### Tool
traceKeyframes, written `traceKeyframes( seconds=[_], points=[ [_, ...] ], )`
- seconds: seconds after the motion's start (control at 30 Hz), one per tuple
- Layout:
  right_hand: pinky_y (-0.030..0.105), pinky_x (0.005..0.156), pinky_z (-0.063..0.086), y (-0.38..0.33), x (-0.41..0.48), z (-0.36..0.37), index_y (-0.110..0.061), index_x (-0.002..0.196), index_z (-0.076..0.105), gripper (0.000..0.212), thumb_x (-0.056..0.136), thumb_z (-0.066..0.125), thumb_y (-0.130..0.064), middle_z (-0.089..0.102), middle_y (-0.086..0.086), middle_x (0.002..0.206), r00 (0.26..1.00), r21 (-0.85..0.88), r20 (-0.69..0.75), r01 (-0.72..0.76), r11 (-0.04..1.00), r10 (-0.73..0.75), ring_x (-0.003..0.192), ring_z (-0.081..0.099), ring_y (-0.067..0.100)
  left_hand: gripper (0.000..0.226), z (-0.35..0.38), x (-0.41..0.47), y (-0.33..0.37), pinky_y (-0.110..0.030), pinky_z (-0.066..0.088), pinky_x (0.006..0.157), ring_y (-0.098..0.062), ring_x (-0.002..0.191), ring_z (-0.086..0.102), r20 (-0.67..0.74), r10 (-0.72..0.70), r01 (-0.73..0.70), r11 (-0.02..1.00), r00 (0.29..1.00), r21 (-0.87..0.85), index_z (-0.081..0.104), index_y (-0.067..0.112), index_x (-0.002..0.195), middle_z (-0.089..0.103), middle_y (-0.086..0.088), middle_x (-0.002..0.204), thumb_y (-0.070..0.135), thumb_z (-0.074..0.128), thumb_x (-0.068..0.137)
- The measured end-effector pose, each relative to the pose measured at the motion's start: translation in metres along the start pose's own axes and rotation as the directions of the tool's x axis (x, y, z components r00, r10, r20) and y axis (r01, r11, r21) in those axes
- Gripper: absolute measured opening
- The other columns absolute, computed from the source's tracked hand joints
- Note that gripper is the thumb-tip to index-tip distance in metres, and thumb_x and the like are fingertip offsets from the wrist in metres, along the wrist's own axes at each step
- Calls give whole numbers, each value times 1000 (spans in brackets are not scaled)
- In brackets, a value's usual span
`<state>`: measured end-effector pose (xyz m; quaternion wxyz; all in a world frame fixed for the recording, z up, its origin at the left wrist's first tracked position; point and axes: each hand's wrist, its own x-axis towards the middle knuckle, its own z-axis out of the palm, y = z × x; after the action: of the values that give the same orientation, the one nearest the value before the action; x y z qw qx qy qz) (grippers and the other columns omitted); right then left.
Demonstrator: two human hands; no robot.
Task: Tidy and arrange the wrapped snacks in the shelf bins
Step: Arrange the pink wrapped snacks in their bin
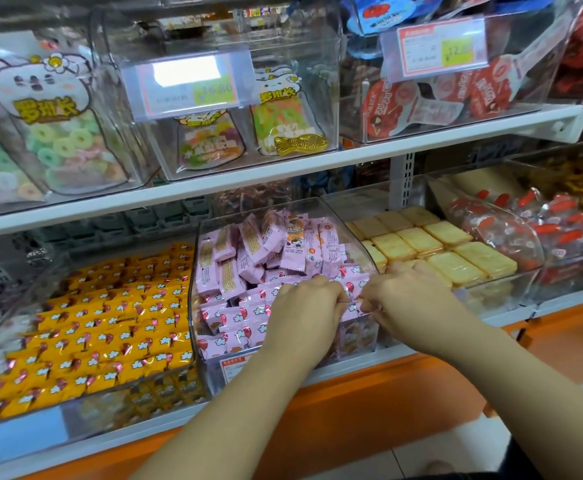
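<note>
A clear plastic bin (193, 271) in the middle of the lower shelf holds pink wrapped snacks (248, 251). At the back they lie loose and jumbled; at the front they stand in neat rows (245, 320). My left hand (304, 303) is inside the bin's front right part, fingers curled down onto the pink packets. My right hand (397, 292) is beside it at the bin's right wall, fingers curled and pinching a pink packet (352, 308). The two hands almost touch.
Left of it is a bin of orange wrapped snacks (110, 327) in tidy rows. To the right are a bin of yellow biscuits (435, 244) and one of red-capped packs (543, 216). The upper shelf (283, 171) carries clear bins of gummy bags with price tags (186, 84).
</note>
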<state>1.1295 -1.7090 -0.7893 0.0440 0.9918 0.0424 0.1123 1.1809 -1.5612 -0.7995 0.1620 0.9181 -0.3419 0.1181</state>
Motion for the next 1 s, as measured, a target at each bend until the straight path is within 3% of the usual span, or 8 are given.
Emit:
traceKeyframes(
  seconds=[0.17,0.3,0.43,0.57,0.7,0.87,0.93,1.0],
  points=[
    [33,93,29,3,1,-3,-36,111,61,21,94,50,-30,63,-13,113,998,59,35,-50,997,48,110,52,13,15,3,7,1,-33,35,88,-21,93,55,-4,-7,7,1000,1000,20,61,25,99,59,5,101,25,47,97],
    [29,92,32,-5,-7,0,-31,118,58,28,91,53,-25,63,-11,117,997,165,-28,-67,984,73,110,54,13,20,7,5,1,-34,35,88,-22,102,54,3,31,-31,994,1000,105,58,24,112,58,3,112,30,44,99],
    [27,81,35,-6,-19,0,-24,120,63,35,87,57,-13,65,-5,116,972,316,-186,-76,946,141,108,55,19,23,9,-14,-12,-34,48,79,-18,86,63,-158,132,-100,975,979,196,65,26,104,63,6,98,32,69,82],
    [35,85,39,-10,-19,5,-27,119,63,38,88,53,-9,63,-7,120,988,264,-138,-26,964,64,108,54,25,36,17,-34,-26,-32,34,89,-17,99,57,-241,163,-103,965,957,243,61,28,116,62,7,108,36,39,89],
    [33,89,34,-17,-12,6,-34,133,45,44,93,44,-15,50,-12,133,996,86,-25,-88,992,90,116,46,19,46,26,-35,-31,-38,32,95,-21,112,52,-138,141,-94,949,980,302,57,25,126,60,5,123,42,34,90],
    [36,96,32,-22,-8,4,-29,139,37,49,92,46,-17,41,-7,140,992,14,59,-115,993,114,121,44,21,59,24,-30,-30,-44,49,90,-23,111,58,36,57,-66,941,998,332,59,20,127,61,3,126,50,30,86],
    [36,94,34,-26,-7,3,-30,134,45,43,92,47,-20,44,-9,137,989,69,-20,-148,987,150,119,46,19,60,18,-30,-30,-46,45,95,-24,118,54,69,63,-81,948,996,307,52,19,134,55,2,133,51,29,88],
    [38,85,42,-31,-4,6,-25,118,62,33,88,52,-16,59,-4,121,972,175,-194,-101,979,135,107,56,24,60,10,-31,-31,-43,27,109,-23,133,35,97,101,-118,973,990,199,32,22,146,35,2,149,49,28,93]
  ],
)
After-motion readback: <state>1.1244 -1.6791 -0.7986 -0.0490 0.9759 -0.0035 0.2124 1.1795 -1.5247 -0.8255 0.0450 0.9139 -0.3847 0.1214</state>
